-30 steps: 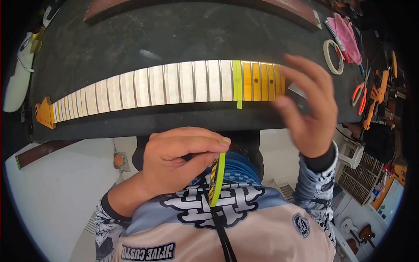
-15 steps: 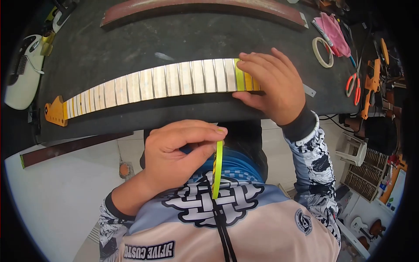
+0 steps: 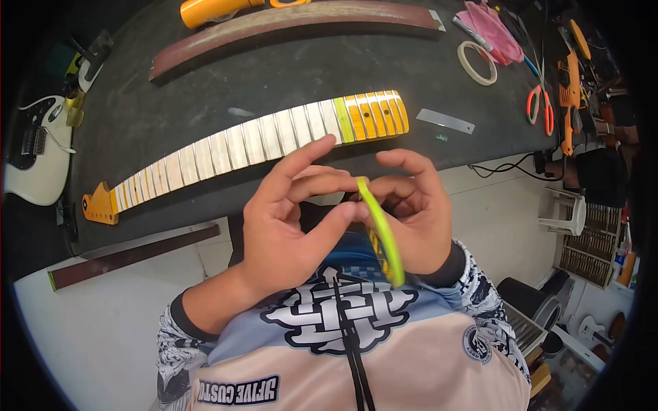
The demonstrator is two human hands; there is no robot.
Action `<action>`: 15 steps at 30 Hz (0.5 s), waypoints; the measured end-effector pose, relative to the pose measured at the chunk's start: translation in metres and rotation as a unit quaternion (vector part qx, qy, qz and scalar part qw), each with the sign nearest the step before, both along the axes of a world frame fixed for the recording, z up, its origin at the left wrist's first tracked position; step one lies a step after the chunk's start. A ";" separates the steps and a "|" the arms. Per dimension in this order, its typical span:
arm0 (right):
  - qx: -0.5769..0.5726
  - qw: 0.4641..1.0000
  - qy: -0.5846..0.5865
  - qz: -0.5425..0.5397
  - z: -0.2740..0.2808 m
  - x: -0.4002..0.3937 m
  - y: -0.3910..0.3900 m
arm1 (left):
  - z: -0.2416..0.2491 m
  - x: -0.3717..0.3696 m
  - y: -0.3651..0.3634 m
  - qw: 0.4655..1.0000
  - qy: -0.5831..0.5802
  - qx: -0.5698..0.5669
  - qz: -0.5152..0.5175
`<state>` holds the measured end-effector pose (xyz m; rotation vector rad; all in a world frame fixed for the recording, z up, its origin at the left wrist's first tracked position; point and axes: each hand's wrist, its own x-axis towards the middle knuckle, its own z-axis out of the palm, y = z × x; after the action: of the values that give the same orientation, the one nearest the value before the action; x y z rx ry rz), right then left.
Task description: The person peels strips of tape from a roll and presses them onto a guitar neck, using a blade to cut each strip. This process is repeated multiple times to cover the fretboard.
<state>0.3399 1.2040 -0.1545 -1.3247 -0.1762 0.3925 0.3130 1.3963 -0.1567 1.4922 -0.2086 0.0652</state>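
In front of my chest, my left hand (image 3: 279,229) pinches a narrow roll of yellow-green masking tape (image 3: 385,236) between thumb and fingers. My right hand (image 3: 426,222) meets the roll from the other side, its fingers bent onto the tape's upper edge and partly hidden behind it; its index finger is raised. Beyond both hands lies a guitar neck (image 3: 105,207), headstock to the left. Pale masking tape (image 3: 236,145) covers most of its fretboard between the metal frets. One yellow-green strip (image 3: 343,120) crosses it beside the bare, amber frets at the right end.
A long reddish-brown beam (image 3: 295,33) lies across the back of the dark bench. To the right are a metal scraper blade (image 3: 445,121), a cream tape roll (image 3: 463,60), orange-handled scissors (image 3: 540,109) and a pink cloth (image 3: 492,31). A white guitar body (image 3: 35,154) stands at left.
My right hand has left the fretboard's right end and come to the tape roll. My left hand has raised the roll slightly and moved it right. The view has shifted.
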 end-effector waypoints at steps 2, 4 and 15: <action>-0.033 0.999 -0.001 0.013 0.001 -0.001 -0.005 | 0.009 0.000 0.002 0.997 0.056 -0.043 0.017; -0.068 0.997 -0.042 0.012 0.002 -0.001 -0.008 | 0.023 0.007 0.015 0.986 0.154 -0.051 -0.036; -0.160 0.973 -0.164 0.019 -0.007 0.004 -0.012 | 0.040 0.037 0.014 0.948 0.297 0.035 -0.103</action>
<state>0.3444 1.1923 -0.1617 -1.7040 -0.4290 0.2367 0.3503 1.4101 -0.1163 1.4873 0.1246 -0.5620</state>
